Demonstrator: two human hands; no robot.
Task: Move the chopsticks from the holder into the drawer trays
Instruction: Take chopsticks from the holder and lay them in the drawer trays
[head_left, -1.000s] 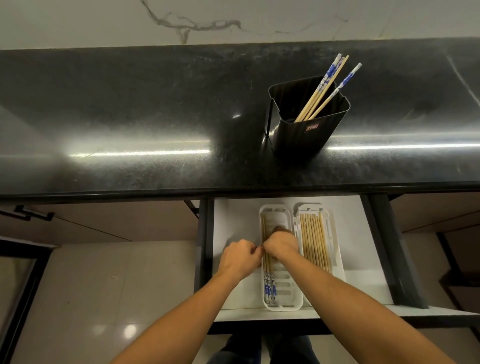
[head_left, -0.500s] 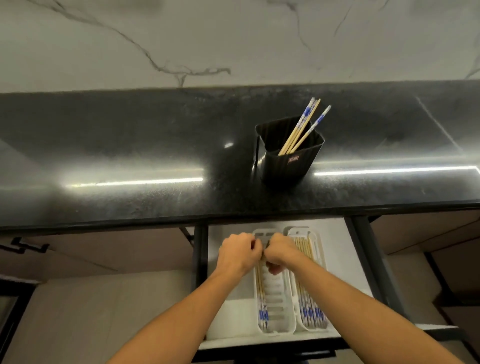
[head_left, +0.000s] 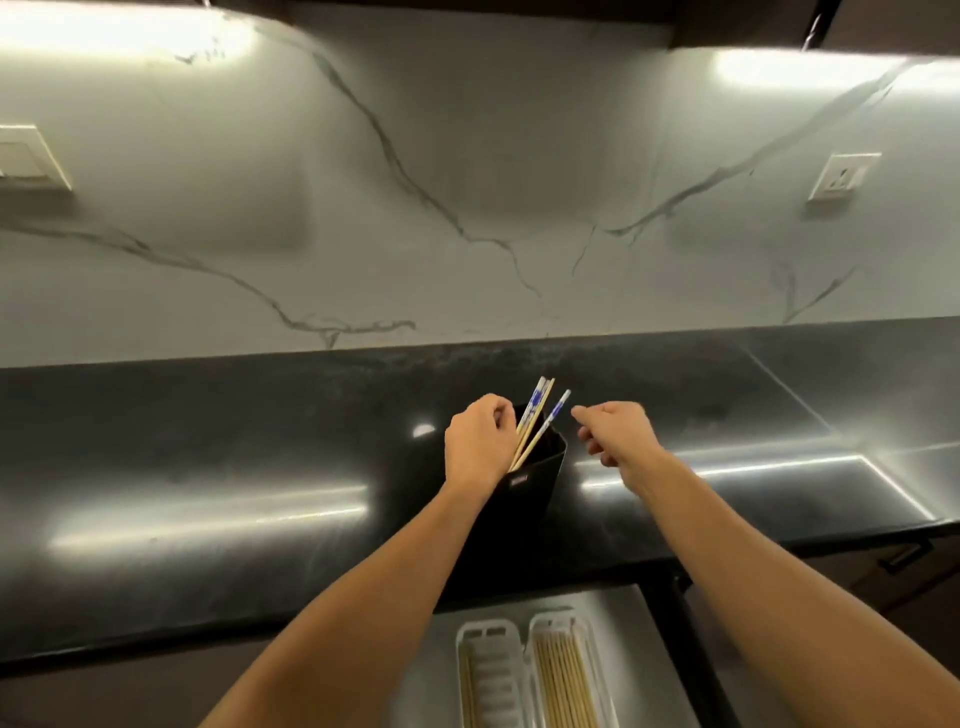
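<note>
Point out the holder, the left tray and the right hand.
holder (head_left: 540, 480): head view, front wall.
left tray (head_left: 488, 627): head view, far rim.
right hand (head_left: 621, 434): head view, back of the hand.

A glossy black stone counter (head_left: 208, 467) spans the frame before me. Behind it rises a white marble wall with grey veins (head_left: 467, 182), a cream switch plate (head_left: 26, 158) at upper left, a white socket (head_left: 844, 175) at right.

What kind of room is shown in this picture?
Most likely a home kitchen: a dark stone countertop under a marble-look backsplash with a wall socket, and below it an open drawer holding chopstick trays.
</note>
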